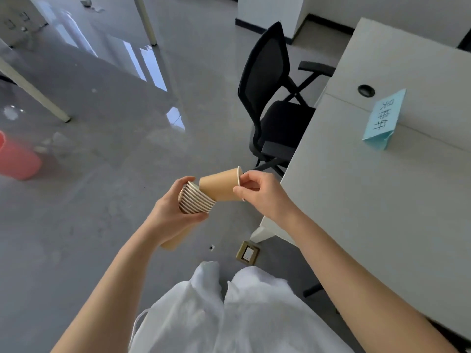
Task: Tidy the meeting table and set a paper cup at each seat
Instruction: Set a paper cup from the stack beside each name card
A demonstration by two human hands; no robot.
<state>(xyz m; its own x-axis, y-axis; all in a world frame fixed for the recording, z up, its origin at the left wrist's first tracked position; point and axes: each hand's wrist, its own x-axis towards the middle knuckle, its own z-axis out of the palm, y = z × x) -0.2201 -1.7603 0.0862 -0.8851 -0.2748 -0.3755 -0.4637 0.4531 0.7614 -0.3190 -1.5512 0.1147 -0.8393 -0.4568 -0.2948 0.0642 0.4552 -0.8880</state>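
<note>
Both forearms reach forward over the grey floor, just off the near corner of the desk. The left hand is wrapped around a nested stack of paper cups, held tilted with the rims pointing up and to the right; the bottom of the stack pokes out below the palm. The right hand pinches the rim of a single brown paper cup between thumb and fingers, the cup lying nearly sideways with its base touching the top of the stack; whether it still sits inside the stack is hard to tell. To the right, the white desk carries a folded blue name card with handwritten characters, near a round cable hole. A black mesh office chair stands beside the far part of the desk. A floor socket sits below the hands, and a pink bin is at the left edge.
</note>
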